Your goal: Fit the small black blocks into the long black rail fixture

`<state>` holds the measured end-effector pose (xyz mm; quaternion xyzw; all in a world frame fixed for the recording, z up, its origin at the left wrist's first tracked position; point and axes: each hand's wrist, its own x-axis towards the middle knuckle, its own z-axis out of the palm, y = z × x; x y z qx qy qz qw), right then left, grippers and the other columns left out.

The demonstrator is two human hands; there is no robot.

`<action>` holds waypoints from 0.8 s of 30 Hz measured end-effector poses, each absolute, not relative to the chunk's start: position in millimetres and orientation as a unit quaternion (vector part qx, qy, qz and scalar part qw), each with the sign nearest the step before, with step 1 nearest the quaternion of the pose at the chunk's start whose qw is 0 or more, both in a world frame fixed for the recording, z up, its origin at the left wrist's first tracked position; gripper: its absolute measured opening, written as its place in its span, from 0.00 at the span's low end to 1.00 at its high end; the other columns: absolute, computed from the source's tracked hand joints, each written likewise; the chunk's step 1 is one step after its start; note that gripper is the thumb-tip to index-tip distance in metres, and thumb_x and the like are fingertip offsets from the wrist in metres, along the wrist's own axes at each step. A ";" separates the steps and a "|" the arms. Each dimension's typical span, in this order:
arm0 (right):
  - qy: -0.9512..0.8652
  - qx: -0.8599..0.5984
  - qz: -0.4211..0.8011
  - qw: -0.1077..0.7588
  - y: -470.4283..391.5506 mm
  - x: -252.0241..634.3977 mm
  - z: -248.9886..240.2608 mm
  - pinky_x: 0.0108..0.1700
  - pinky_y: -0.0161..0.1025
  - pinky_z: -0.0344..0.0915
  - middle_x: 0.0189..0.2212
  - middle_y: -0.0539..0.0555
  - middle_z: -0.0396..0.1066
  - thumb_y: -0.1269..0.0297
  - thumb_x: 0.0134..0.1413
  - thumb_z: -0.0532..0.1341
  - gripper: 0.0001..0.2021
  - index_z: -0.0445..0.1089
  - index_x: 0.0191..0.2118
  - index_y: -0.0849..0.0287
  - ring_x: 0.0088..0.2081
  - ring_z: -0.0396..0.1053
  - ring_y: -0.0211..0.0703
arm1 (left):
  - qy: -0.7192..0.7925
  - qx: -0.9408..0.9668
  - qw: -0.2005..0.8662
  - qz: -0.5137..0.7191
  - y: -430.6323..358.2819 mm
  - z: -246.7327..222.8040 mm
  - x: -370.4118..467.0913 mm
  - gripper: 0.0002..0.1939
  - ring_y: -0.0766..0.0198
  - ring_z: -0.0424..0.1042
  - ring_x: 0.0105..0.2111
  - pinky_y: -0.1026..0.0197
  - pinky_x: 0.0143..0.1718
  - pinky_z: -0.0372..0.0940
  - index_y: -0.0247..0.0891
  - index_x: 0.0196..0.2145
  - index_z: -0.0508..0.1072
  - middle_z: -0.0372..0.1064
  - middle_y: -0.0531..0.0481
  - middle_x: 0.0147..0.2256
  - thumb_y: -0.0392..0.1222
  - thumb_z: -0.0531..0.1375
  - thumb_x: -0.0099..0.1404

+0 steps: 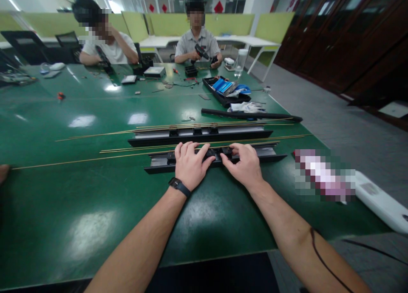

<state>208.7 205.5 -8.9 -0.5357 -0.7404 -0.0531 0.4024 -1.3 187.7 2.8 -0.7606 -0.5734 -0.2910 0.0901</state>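
Note:
In the head view, my left hand (190,165), with a dark watch on its wrist, lies over the near black metal rail (267,157). Its fingers curl across the rail, and the thumb and index finger close around a black block (210,153). My right hand (245,165) pinches a second small black block (225,151) between thumb and fingers, just right of the first. Both blocks sit at the rail's channel. Thin brass-coloured rods (127,150) run along the rail's far side, partly behind my hands.
Beyond lies a similar rail (200,136) with several black blocks and more rods. Behind it are a black tube (251,114), gloves (247,107) and a black tray (219,96) of blue packs. Two people sit across the green table (105,191). A white device (379,199) lies at right.

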 end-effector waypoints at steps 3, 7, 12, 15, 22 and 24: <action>-0.749 -0.526 -0.050 0.400 205.5 207.8 -8.1 0.49 0.48 0.69 0.35 0.55 0.76 0.53 0.62 0.63 0.12 0.72 0.45 0.55 0.41 0.71 0.50 | -0.573 -0.760 0.092 -0.292 187.8 2.3 -1.2 0.23 0.47 0.65 0.61 0.39 0.70 0.48 0.49 0.60 0.75 0.73 0.41 0.55 0.59 0.57 0.74; -0.758 -0.494 -0.064 0.422 207.6 206.9 -8.0 0.45 0.47 0.70 0.34 0.54 0.74 0.56 0.63 0.63 0.08 0.71 0.42 0.54 0.39 0.69 0.49 | -0.574 -0.759 0.091 -0.294 188.0 1.7 -0.8 0.23 0.47 0.65 0.61 0.39 0.70 0.48 0.50 0.61 0.75 0.73 0.42 0.55 0.59 0.57 0.74; -0.758 -0.484 -0.076 0.431 209.5 205.7 -9.6 0.42 0.46 0.69 0.33 0.54 0.74 0.57 0.62 0.64 0.07 0.69 0.39 0.53 0.38 0.68 0.49 | -0.574 -0.758 0.090 -0.296 187.6 1.9 -0.6 0.23 0.47 0.65 0.61 0.38 0.70 0.49 0.50 0.61 0.75 0.73 0.42 0.55 0.58 0.57 0.74; -0.756 -0.486 -0.076 0.432 208.9 204.7 -9.6 0.42 0.45 0.69 0.33 0.54 0.74 0.58 0.62 0.64 0.07 0.69 0.39 0.54 0.38 0.69 0.48 | -0.575 -0.758 0.090 -0.295 187.3 2.0 -0.6 0.23 0.47 0.66 0.61 0.38 0.70 0.49 0.50 0.61 0.75 0.73 0.41 0.55 0.58 0.57 0.74; -0.726 -0.542 -0.089 0.413 206.2 205.1 -8.0 0.44 0.45 0.66 0.29 0.53 0.72 0.53 0.57 0.67 0.11 0.69 0.36 0.54 0.37 0.68 0.49 | -0.573 -0.758 0.094 -0.297 187.8 1.2 -0.8 0.23 0.47 0.66 0.61 0.38 0.69 0.49 0.50 0.61 0.75 0.73 0.41 0.55 0.59 0.57 0.74; -0.731 -0.548 -0.105 0.394 206.2 205.6 -8.0 0.44 0.46 0.65 0.29 0.53 0.73 0.52 0.57 0.67 0.12 0.68 0.33 0.54 0.37 0.67 0.49 | -0.573 -0.758 0.095 -0.297 187.9 1.1 -0.9 0.23 0.47 0.66 0.61 0.38 0.69 0.49 0.50 0.61 0.75 0.73 0.41 0.55 0.59 0.57 0.74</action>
